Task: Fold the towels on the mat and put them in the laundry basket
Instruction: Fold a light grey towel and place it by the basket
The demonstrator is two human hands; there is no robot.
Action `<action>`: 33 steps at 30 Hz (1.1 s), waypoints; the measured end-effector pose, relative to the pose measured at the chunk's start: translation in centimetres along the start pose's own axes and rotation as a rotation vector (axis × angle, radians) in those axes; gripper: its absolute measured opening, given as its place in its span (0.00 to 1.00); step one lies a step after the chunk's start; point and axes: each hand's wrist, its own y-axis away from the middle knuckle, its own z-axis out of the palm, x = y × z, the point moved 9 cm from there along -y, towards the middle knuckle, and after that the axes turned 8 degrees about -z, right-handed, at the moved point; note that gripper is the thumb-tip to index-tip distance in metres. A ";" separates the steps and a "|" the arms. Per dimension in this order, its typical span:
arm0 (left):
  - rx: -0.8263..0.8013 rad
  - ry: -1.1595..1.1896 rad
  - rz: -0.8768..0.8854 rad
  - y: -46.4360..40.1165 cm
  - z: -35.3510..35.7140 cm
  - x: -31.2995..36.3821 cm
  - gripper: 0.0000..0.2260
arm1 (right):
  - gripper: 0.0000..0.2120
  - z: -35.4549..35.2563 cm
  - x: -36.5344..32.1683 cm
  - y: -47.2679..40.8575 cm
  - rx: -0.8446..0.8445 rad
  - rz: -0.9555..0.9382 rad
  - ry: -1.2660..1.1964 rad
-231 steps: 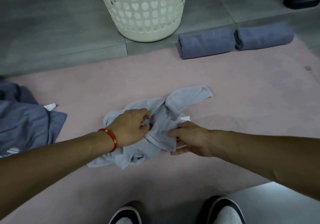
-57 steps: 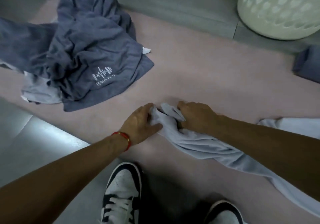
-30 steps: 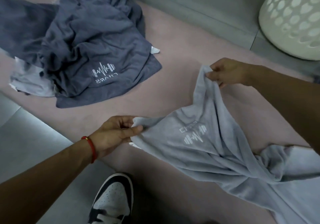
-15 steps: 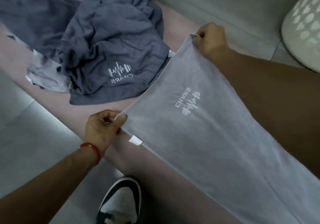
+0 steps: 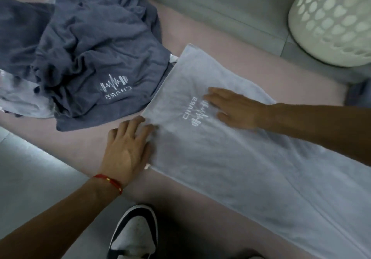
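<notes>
A light grey towel (image 5: 236, 162) with a white logo lies spread flat across the pink mat (image 5: 210, 38), running from the centre to the lower right. My left hand (image 5: 128, 146) rests flat, fingers apart, on the towel's near left corner. My right hand (image 5: 234, 108) lies flat on the towel beside the logo, fingers spread. A crumpled heap of dark grey towels (image 5: 86, 44) sits at the upper left, touching the flat towel's far corner. The white perforated laundry basket (image 5: 333, 18) stands at the upper right on the floor.
A pale towel (image 5: 22, 98) pokes out under the dark heap at the left edge. Part of a rolled dark towel (image 5: 359, 96) shows at the right edge. Grey floor tiles (image 5: 30, 168) border the mat. My shoe (image 5: 134, 234) stands at the bottom centre.
Both hands let go of the towel's corners after laying it down on the mat; they now press flat on its surface.
</notes>
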 end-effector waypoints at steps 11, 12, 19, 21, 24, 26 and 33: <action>-0.345 -0.108 0.745 -2.9 7.0 23.9 0.27 | 0.26 6.1 5.0 33.5 0.064 0.625 -0.119; -0.380 -0.120 0.766 -3.3 7.7 25.8 0.28 | 0.26 6.6 5.7 35.9 0.086 0.715 -0.142; -0.411 -0.228 0.869 -8.4 10.0 40.0 0.26 | 0.23 9.1 12.1 48.7 0.267 1.099 -0.217; -0.408 -0.192 0.821 -10.4 10.7 43.4 0.24 | 0.23 9.4 14.8 51.2 0.327 1.181 -0.231; -0.448 -0.149 0.728 -12.1 12.9 46.9 0.21 | 0.24 9.8 19.0 53.4 0.408 1.254 -0.240; -0.413 -0.150 0.678 -12.8 13.9 48.3 0.14 | 0.24 10.1 21.7 54.0 0.434 1.286 -0.254; -0.282 -0.139 0.615 -15.7 13.1 50.5 0.06 | 0.25 9.1 29.6 56.8 0.549 1.392 -0.215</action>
